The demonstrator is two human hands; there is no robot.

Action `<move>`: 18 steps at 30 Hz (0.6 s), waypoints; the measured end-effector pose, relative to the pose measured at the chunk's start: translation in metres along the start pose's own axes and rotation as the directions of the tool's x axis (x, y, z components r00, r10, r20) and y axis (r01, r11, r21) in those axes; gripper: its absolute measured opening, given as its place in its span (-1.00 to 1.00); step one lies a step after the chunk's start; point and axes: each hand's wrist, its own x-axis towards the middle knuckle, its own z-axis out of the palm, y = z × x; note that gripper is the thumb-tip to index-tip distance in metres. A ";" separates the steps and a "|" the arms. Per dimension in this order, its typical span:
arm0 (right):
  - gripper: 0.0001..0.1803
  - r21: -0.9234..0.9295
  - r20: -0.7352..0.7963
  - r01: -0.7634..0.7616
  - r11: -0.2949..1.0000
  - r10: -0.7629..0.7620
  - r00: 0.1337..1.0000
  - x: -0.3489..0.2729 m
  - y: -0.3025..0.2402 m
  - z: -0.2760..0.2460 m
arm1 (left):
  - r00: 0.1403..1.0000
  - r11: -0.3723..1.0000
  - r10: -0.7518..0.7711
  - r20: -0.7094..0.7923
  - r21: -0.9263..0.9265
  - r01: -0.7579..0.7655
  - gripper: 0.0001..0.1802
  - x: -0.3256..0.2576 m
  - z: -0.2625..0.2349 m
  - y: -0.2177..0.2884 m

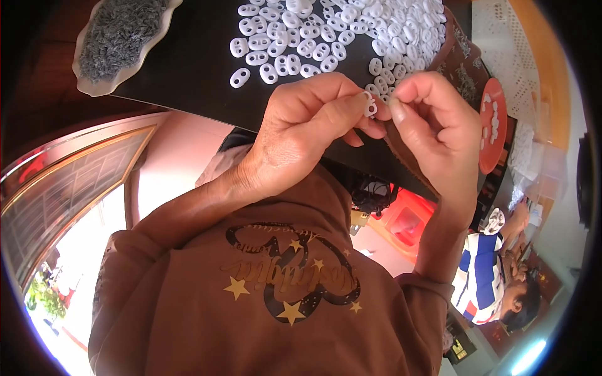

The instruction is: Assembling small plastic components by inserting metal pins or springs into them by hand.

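Hands are pinching one white two-hole piece together; we are judging most of the pile beyond it untouched.

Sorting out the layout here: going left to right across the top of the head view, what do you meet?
Pale tray of grey metal bits → left hand → small white two-hole piece → right hand → red dish.

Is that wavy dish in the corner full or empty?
Full. The pale wavy dish is heaped with small grey metal bits nearly to its rim.
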 end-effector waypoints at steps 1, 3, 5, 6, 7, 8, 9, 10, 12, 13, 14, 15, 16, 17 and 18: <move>-0.87 0.125 -0.038 -0.057 0.990 0.062 0.997 0.001 -0.007 0.003 | 1.000 1.000 -0.018 0.015 0.000 0.018 -0.76 -0.001 -0.001 0.000; -0.91 0.293 -0.058 -0.105 0.950 0.127 0.990 0.002 -0.013 0.003 | 0.999 0.999 -0.036 0.031 -0.001 0.036 -0.76 -0.001 -0.001 -0.001; -0.92 0.312 -0.042 -0.130 0.941 0.150 0.988 0.003 -0.014 0.002 | 0.999 0.999 -0.037 0.017 0.009 0.037 -0.79 -0.002 -0.001 -0.001; -0.93 0.333 -0.024 -0.153 0.930 0.171 0.985 0.004 -0.014 0.002 | 0.999 0.999 -0.037 0.017 0.008 0.037 -0.79 -0.003 -0.001 -0.001; -0.93 0.331 -0.023 -0.154 0.931 0.171 0.985 0.004 -0.014 0.002 | 0.999 0.999 -0.044 0.021 0.004 0.044 -0.80 -0.003 0.000 0.000; -0.95 0.349 -0.021 -0.150 0.925 0.167 0.986 0.004 -0.012 0.002 | 0.998 0.999 -0.050 0.026 0.001 0.050 -0.81 -0.004 0.000 0.001; -0.95 0.368 -0.018 -0.145 0.918 0.163 0.986 0.003 -0.011 0.002 | 0.998 0.999 -0.049 0.025 0.000 0.049 -0.81 -0.004 0.000 0.001; -0.95 0.367 -0.017 -0.144 0.919 0.162 0.987 0.003 -0.010 0.005 | 0.998 0.999 -0.053 0.025 -0.006 0.054 -0.81 -0.005 0.000 0.001; -0.94 0.383 -0.092 -0.081 0.920 0.125 0.988 0.002 -0.008 0.012 | 0.998 0.998 -0.057 0.024 -0.013 0.057 -0.81 -0.006 0.000 0.000; -0.94 0.382 -0.092 -0.081 0.920 0.125 0.988 0.001 -0.008 0.013 | 0.998 0.998 -0.055 0.034 -0.020 0.056 -0.81 -0.006 0.000 0.000; -0.93 0.392 -0.084 -0.098 0.915 0.142 0.986 0.001 -0.008 0.013 | 0.998 0.998 -0.053 0.045 -0.027 0.054 -0.80 -0.007 -0.001 0.000; -0.92 0.403 -0.076 -0.114 0.908 0.157 0.985 0.000 -0.009 0.014 | 0.998 0.998 -0.052 0.044 -0.027 0.053 -0.80 -0.007 -0.001 -0.001; -0.92 0.402 -0.075 -0.113 0.908 0.156 0.985 0.000 -0.010 0.015 | 0.998 0.998 -0.041 0.054 -0.042 0.044 -0.80 -0.007 -0.001 -0.002; -0.92 0.409 -0.077 -0.129 0.904 0.175 0.982 0.001 -0.012 0.017 | 0.997 0.998 -0.031 0.064 -0.056 0.035 -0.80 -0.007 -0.002 -0.003; -0.91 0.415 -0.078 -0.145 0.898 0.194 0.978 0.001 -0.013 0.018 | 0.998 0.998 -0.029 0.064 -0.056 0.033 -0.80 -0.007 -0.001 -0.003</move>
